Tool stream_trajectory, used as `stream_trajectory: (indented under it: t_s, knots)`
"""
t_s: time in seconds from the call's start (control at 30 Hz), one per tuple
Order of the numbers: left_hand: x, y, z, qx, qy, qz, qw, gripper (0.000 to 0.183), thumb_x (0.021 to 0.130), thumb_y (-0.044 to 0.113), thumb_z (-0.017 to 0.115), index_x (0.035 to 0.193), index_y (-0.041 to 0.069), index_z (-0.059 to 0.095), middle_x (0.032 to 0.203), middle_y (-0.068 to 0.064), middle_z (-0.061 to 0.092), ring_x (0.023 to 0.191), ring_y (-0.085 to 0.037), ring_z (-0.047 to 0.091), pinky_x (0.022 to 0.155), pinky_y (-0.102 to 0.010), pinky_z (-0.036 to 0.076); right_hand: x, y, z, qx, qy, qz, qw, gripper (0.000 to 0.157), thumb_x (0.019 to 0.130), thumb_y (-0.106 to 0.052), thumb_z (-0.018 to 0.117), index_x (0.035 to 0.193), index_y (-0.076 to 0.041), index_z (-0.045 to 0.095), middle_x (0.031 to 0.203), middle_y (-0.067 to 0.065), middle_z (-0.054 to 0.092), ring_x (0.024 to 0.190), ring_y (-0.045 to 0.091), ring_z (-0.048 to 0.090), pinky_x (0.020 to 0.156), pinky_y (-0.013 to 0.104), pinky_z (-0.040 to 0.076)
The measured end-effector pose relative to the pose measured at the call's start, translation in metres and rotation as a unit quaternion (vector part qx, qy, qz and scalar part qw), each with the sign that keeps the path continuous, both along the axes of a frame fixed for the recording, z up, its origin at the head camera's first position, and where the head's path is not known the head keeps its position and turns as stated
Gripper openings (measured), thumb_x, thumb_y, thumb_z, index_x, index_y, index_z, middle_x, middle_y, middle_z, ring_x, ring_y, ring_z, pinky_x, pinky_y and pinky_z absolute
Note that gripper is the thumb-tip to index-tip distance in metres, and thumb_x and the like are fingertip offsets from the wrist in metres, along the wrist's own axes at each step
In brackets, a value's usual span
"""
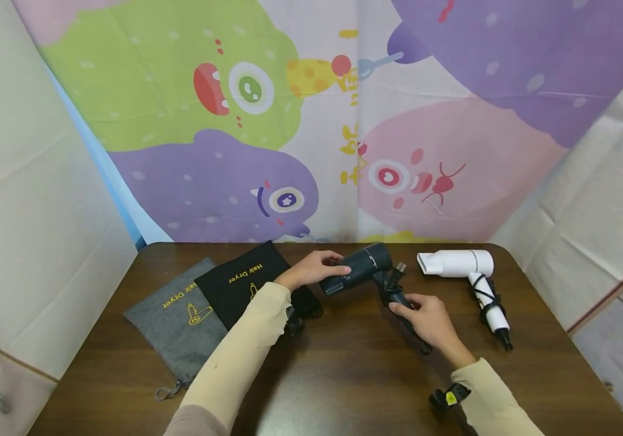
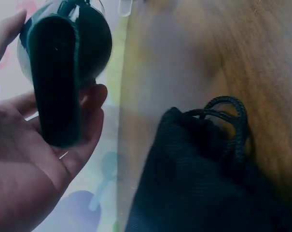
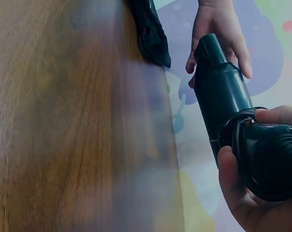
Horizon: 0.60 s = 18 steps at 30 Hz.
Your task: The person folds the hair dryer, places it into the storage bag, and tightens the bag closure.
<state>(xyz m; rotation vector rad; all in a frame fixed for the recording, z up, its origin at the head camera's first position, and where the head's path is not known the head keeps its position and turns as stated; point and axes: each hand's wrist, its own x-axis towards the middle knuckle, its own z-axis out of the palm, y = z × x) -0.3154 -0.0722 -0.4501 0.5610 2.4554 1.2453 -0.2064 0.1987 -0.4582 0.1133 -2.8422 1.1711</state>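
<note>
A dark hair dryer [image 1: 359,267] is held over the table between both hands, its nozzle pointing left. My left hand [image 1: 318,270] holds the barrel near the nozzle, thumb on top. The left wrist view looks into the flat nozzle [image 2: 56,82], with fingers round its far side. My right hand [image 1: 427,319] grips the handle, where a black cord [image 1: 390,283] is bundled and the plug prongs stick up. In the right wrist view, thumb and fingers of the right hand [image 3: 247,210] wrap the handle close to the barrel.
A white hair dryer [image 1: 455,263], cord wound round its handle, lies at the right of the brown table [image 1: 344,387]. At left, a black drawstring pouch [image 1: 235,275] overlaps a grey one [image 1: 172,312], both printed "Hair Dryer". A cartoon-patterned cloth [image 1: 333,121] hangs behind.
</note>
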Motion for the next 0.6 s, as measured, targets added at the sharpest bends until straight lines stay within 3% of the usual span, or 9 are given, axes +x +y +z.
stream_trajectory:
  t_s: [0.17, 0.4, 0.6]
  knots:
    - [0.003, 0.003, 0.008, -0.036, 0.009, -0.018, 0.9991, 0.065, 0.088, 0.051, 0.063, 0.139, 0.012, 0.052, 0.133, -0.009, 0.059, 0.106, -0.021, 0.060, 0.095, -0.038, 0.050, 0.002, -0.004, 0.000, 0.009, 0.012, 0.017, 1.000, 0.038, 0.086, -0.033, 0.073, 0.102, 0.001, 0.073, 0.085, 0.012, 0.072, 0.067, 0.014, 0.054, 0.060, 0.025, 0.042]
    - [0.007, 0.009, 0.016, -0.053, 0.044, -0.032, 0.9972, 0.077, 0.086, 0.050, 0.067, 0.148, 0.013, 0.040, 0.143, -0.010, 0.052, 0.125, -0.025, 0.054, 0.105, -0.044, 0.044, 0.004, -0.009, -0.002, 0.006, 0.013, 0.026, 1.000, 0.037, 0.086, -0.033, 0.073, 0.100, 0.001, 0.073, 0.084, 0.011, 0.071, 0.067, 0.013, 0.053, 0.059, 0.025, 0.041]
    - [0.014, 0.016, 0.020, -0.067, 0.055, -0.036, 0.9956, 0.084, 0.086, 0.049, 0.069, 0.153, 0.020, 0.029, 0.143, -0.011, 0.051, 0.125, -0.026, 0.054, 0.104, -0.046, 0.044, 0.005, -0.013, -0.003, 0.003, 0.017, 0.029, 0.999, 0.036, 0.086, -0.031, 0.073, 0.101, 0.002, 0.073, 0.085, 0.012, 0.072, 0.067, 0.013, 0.054, 0.058, 0.024, 0.042]
